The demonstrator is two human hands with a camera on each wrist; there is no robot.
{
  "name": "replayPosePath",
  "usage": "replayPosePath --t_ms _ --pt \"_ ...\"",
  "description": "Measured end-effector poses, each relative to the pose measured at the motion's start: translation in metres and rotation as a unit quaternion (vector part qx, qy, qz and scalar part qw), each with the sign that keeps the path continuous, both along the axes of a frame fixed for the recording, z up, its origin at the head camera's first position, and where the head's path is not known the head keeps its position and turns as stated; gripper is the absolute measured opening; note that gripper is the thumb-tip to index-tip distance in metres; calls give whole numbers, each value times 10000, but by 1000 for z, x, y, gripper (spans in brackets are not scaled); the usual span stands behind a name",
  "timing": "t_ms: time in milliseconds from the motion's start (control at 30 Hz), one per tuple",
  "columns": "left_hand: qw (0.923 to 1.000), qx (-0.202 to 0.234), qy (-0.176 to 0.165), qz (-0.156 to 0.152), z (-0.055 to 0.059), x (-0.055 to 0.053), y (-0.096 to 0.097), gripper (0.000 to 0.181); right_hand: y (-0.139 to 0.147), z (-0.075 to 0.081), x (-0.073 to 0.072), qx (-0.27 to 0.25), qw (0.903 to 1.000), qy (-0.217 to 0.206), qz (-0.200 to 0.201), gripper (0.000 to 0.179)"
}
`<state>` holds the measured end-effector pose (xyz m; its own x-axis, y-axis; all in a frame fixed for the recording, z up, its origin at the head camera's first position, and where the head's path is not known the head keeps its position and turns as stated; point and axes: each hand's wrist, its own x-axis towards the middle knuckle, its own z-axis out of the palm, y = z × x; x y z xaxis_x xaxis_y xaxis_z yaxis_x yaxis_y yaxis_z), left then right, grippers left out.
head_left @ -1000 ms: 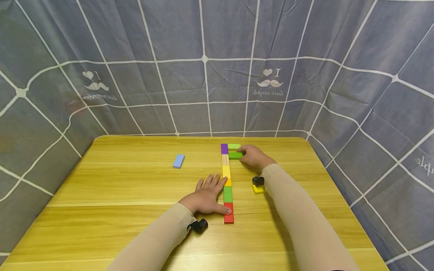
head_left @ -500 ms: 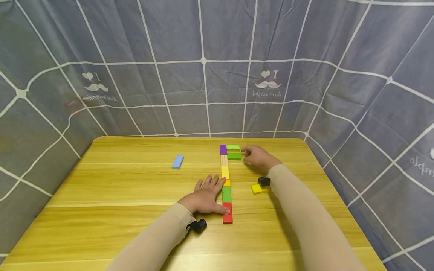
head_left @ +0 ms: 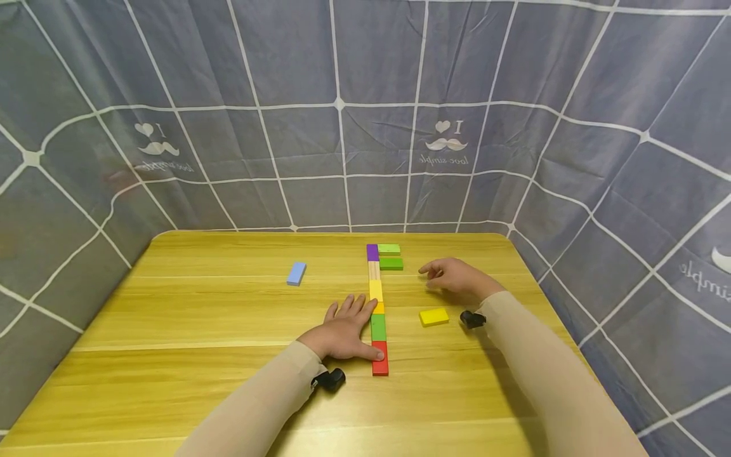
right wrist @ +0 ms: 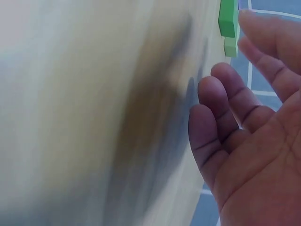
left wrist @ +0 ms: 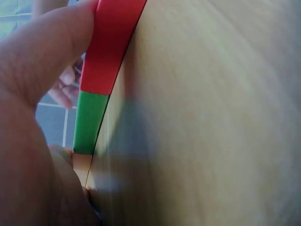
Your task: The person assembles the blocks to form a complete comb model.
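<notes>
A straight line of flat blocks runs away from me on the table: a red block (head_left: pixel 380 367), a green block (head_left: pixel 379 327), orange and yellow blocks (head_left: pixel 375 290), a bare wood block (head_left: pixel 374 270) and a purple block (head_left: pixel 372 252). My left hand (head_left: pixel 341 331) lies spread along its left side, thumb on the red block and index fingertip at the orange one. Light green (head_left: pixel 389 249) and darker green (head_left: pixel 391 263) blocks stick out rightward near the far end. My right hand (head_left: pixel 457 278) hovers right of them, fingers loosely bent, holding nothing.
A yellow block (head_left: pixel 434 317) lies on the table near my right wrist. Farther left lies a light blue block (head_left: pixel 296 273). A grey curtain with white lines (head_left: pixel 302 139) hangs beyond the table's far edge.
My right hand has left the darker green block and moved right and toward me, uncovering the yellow block. The left hand stays in place on the line.
</notes>
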<state>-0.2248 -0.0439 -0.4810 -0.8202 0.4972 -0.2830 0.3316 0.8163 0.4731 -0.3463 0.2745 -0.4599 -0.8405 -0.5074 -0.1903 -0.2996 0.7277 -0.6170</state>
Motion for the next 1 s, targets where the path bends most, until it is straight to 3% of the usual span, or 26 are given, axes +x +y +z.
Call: replayPosePath --t_ms 200,633,1000 --pt "10000 15 25 5 -1 -1 -2 118 15 -3 15 103 9998 -168 69 43" --pt "10000 37 75 -26 -1 0 -1 117 23 -8 41 -173 9976 -526 422 51" --pt "10000 58 36 -50 -2 0 0 117 28 -13 52 -213 9954 -610 706 54"
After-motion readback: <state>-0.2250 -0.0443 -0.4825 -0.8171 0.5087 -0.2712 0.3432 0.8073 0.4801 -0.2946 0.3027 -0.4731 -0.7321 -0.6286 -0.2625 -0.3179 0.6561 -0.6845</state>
